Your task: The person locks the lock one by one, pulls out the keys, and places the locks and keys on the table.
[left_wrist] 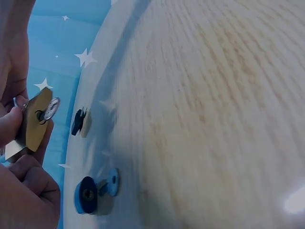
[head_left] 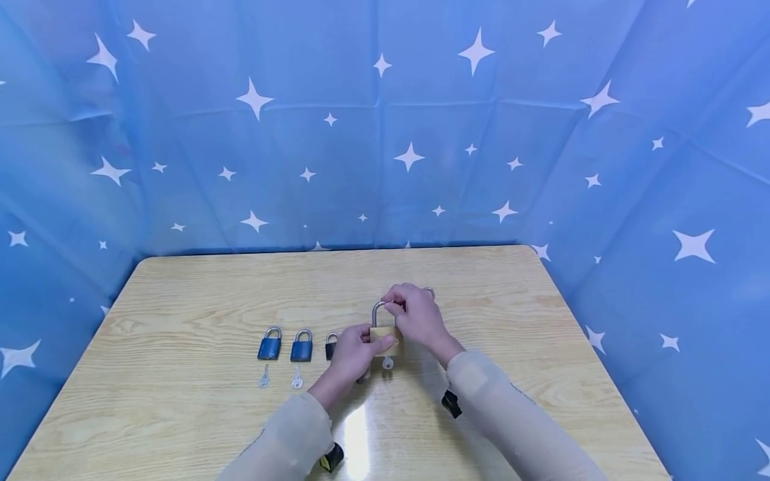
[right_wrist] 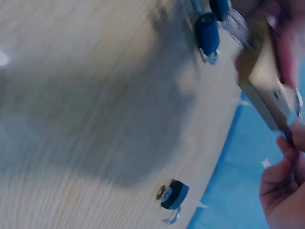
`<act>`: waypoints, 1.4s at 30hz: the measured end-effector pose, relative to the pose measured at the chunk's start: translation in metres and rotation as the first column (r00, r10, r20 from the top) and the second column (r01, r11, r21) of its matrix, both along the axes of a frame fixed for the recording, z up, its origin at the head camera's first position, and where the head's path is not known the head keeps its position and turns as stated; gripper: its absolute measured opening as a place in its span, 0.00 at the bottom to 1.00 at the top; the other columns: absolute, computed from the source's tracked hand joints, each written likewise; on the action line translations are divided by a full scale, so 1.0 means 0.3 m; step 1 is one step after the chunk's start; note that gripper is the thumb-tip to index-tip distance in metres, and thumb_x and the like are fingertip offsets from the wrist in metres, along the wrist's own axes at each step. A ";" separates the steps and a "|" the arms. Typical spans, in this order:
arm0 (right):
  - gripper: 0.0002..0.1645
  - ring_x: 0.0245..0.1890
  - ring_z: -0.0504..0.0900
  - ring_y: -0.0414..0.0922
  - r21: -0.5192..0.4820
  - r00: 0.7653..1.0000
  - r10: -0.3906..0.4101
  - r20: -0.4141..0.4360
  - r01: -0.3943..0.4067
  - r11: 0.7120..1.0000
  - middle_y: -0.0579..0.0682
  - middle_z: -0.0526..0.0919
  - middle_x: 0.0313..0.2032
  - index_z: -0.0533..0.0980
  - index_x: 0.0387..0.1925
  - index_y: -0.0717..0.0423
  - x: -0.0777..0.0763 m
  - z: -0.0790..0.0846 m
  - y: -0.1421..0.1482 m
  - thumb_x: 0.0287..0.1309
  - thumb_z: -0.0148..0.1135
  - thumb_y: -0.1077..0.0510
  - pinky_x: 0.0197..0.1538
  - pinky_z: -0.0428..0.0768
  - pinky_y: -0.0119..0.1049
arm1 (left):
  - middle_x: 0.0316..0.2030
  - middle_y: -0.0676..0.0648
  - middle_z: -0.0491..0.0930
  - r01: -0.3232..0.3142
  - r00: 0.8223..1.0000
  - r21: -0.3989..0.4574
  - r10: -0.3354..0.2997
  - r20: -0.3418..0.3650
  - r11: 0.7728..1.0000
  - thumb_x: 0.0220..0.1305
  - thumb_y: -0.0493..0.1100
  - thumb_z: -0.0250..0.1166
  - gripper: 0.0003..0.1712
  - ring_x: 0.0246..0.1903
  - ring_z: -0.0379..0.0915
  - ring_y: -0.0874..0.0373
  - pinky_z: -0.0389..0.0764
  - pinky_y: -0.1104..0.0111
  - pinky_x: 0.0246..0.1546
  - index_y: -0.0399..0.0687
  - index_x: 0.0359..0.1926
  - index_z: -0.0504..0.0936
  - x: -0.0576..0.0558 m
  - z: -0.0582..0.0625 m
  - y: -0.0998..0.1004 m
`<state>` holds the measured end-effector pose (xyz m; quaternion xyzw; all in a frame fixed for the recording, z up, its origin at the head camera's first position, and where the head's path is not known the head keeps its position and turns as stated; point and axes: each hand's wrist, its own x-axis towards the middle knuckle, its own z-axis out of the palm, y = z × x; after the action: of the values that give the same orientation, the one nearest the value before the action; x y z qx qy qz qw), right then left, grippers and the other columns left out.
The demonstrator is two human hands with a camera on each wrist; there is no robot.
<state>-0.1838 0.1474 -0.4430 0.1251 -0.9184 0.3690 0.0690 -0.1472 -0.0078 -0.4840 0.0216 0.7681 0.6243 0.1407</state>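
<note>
A large brass padlock (head_left: 382,333) is held up over the table. My left hand (head_left: 351,354) grips its body, the thumb across the front. My right hand (head_left: 419,319) pinches the top of its steel shackle (head_left: 375,311); fingers hide part of that bar, so whether it is released I cannot tell. From the underside of the body sticks a silver key (left_wrist: 52,109), and the right wrist view has the brass body (right_wrist: 262,83) blurred. Closest to my left hand is a small black padlock (head_left: 330,349), partly covered by it.
Two blue padlocks (head_left: 269,345) (head_left: 301,348) lie to the left, each with a loose key (head_left: 265,377) (head_left: 297,379) in front. Behind my right hand another shackle (head_left: 429,292) peeks out. A dark padlock (right_wrist: 177,194) with a key shows in the right wrist view. Starry blue cloth (head_left: 373,133) surrounds the table.
</note>
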 end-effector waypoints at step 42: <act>0.04 0.29 0.76 0.40 0.041 0.998 -0.063 0.001 0.063 0.997 0.43 0.80 0.30 0.79 0.35 0.50 0.006 -0.023 -0.024 0.60 0.60 0.62 0.31 0.75 0.38 | 0.29 0.42 0.83 -0.101 0.994 0.156 0.092 0.066 0.983 0.60 0.47 0.67 0.15 0.26 0.76 0.55 0.75 0.66 0.28 0.37 0.39 0.80 -0.010 -0.019 0.006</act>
<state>-0.1818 0.1401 -0.4498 0.0971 -0.9293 0.3480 0.0767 -0.1504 -0.0059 -0.4897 -0.0228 0.7116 0.6900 0.1306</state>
